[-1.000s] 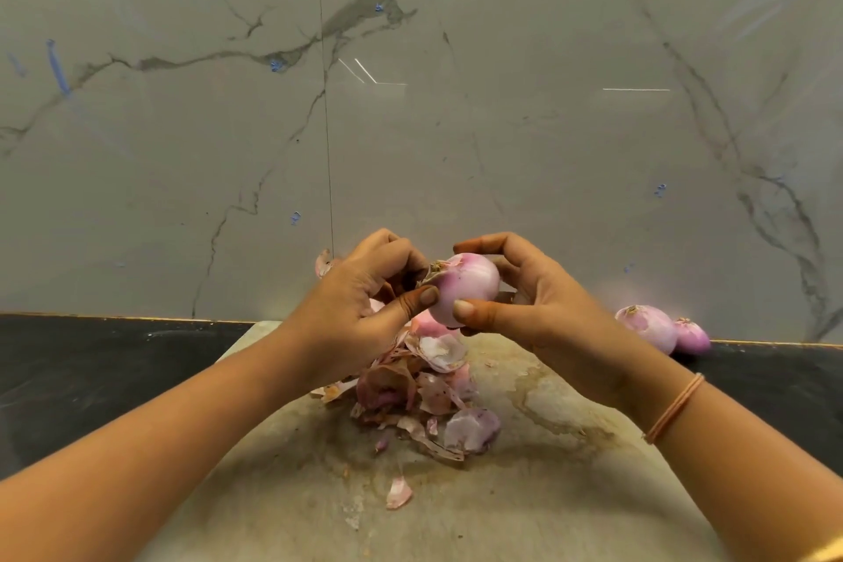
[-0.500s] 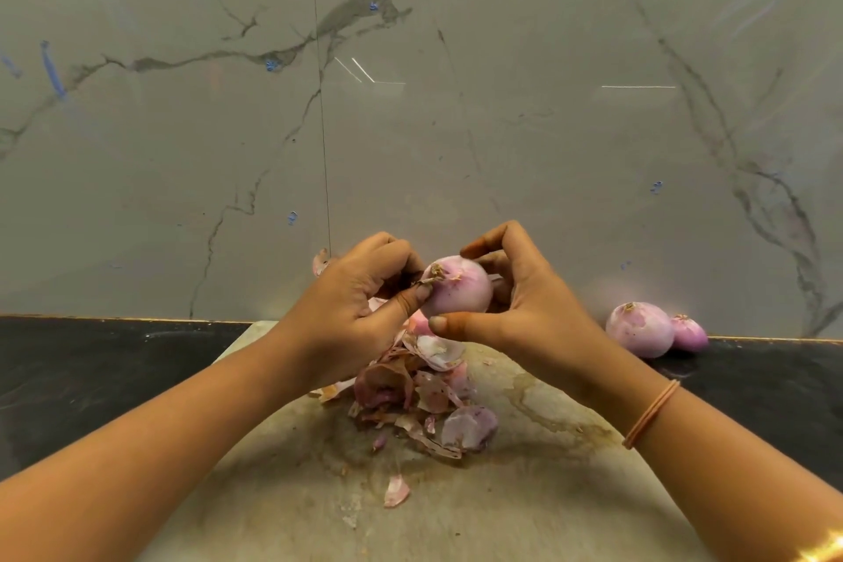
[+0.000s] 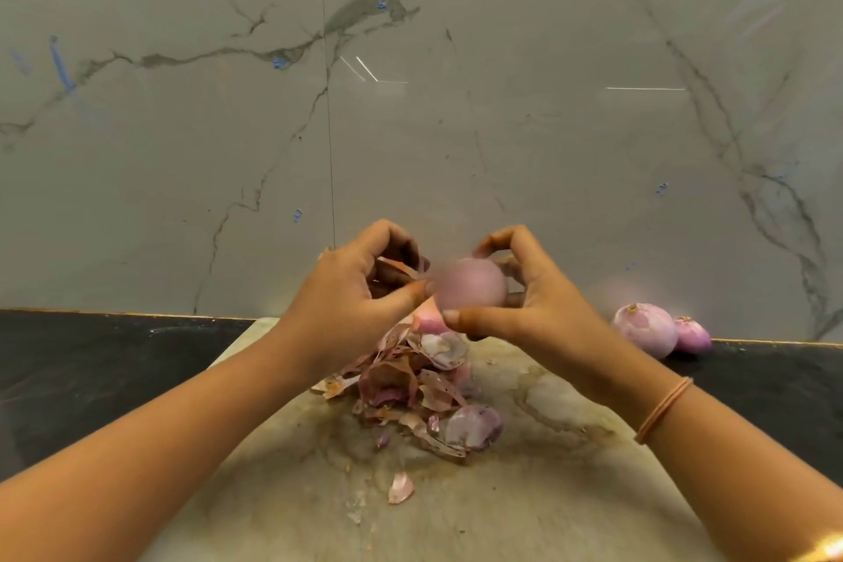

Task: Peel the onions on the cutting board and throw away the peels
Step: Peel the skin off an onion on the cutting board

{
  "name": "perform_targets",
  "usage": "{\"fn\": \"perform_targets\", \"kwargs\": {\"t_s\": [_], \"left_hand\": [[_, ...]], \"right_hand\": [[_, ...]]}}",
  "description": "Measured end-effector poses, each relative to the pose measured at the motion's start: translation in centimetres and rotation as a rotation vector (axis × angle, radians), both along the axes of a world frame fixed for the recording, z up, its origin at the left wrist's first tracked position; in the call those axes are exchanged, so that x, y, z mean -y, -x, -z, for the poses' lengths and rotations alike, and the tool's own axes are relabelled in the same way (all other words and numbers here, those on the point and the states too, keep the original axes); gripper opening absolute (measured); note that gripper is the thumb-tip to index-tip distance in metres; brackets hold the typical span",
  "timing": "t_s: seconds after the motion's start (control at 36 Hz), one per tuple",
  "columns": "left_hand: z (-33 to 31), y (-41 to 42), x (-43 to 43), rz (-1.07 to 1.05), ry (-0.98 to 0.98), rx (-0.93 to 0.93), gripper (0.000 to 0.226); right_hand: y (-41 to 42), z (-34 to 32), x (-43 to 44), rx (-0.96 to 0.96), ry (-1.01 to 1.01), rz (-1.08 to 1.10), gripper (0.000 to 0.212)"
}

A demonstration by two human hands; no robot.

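A pink onion (image 3: 472, 285), blurred by motion, hangs above the cutting board (image 3: 524, 493). My right hand (image 3: 533, 301) grips it from the right, thumb underneath and fingers curled over the top. My left hand (image 3: 356, 301) is at its left end, thumb against the onion, fingers pinching a strip of peel (image 3: 397, 266). Below the hands lies a pile of onion peels (image 3: 419, 388) on the board, and a part of another pink onion (image 3: 429, 324) shows just behind the pile.
Two peeled onions (image 3: 644, 335) (image 3: 692, 335) lie on the black counter (image 3: 91, 374) at the right, against the marble wall (image 3: 410, 105). A single peel scrap (image 3: 400, 487) lies nearer me on the stained board.
The onion has been turned in my hands and is now blurred. My left fingers have pulled a strip of peel away from its left end.
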State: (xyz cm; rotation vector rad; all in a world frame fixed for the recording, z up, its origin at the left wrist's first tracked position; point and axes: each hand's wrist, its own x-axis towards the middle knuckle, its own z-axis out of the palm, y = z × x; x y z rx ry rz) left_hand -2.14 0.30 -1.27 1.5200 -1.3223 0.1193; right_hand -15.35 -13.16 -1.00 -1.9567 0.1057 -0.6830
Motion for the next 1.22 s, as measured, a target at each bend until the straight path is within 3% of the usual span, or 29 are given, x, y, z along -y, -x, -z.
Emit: {"fn": "perform_targets", "kwargs": {"t_s": [0.17,0.31,0.5,0.58,0.72,0.86,1.0,1.11,1.22], "left_hand": [[0.1,0.3,0.3,0.098,-0.069,-0.190,0.037],[0.1,0.4,0.4,0.132,-0.060,-0.141,0.025],[-0.1,0.8,0.1,0.064,0.018,-0.078,0.023],[0.0,0.8,0.2,0.002,0.012,0.020,0.004],[0.4,0.5,0.4,-0.056,-0.031,0.090,0.007],[0.3,0.6,0.3,-0.007,-0.024,0.041,0.004],[-0.1,0.8,0.1,0.046,0.024,-0.062,0.014],[-0.6,0.2,0.0,-0.014,0.091,-0.159,0.009],[-0.6,0.0,0.0,-0.046,0.000,-0.203,0.020]], "right_hand": [[-0.2,0.3,-0.3,-0.037,0.009,-0.054,0.050],[0.1,0.1,-0.2,-0.060,-0.041,-0.125,0.047],[0.3,-0.3,0.1,-0.084,-0.173,-0.173,0.059],[0.1,-0.4,-0.1,-0.080,-0.114,-0.084,0.069],[-0.1,-0.2,-0.3,-0.017,0.044,0.041,0.056],[-0.2,0.0,0.2,0.027,0.304,0.207,0.056],[0.2,0.1,1.3,0.012,0.364,0.246,0.053],[0.1,0.2,1.2,0.012,0.413,0.229,0.054],[0.2,0.2,0.9,0.053,0.412,0.200,0.056]]}}
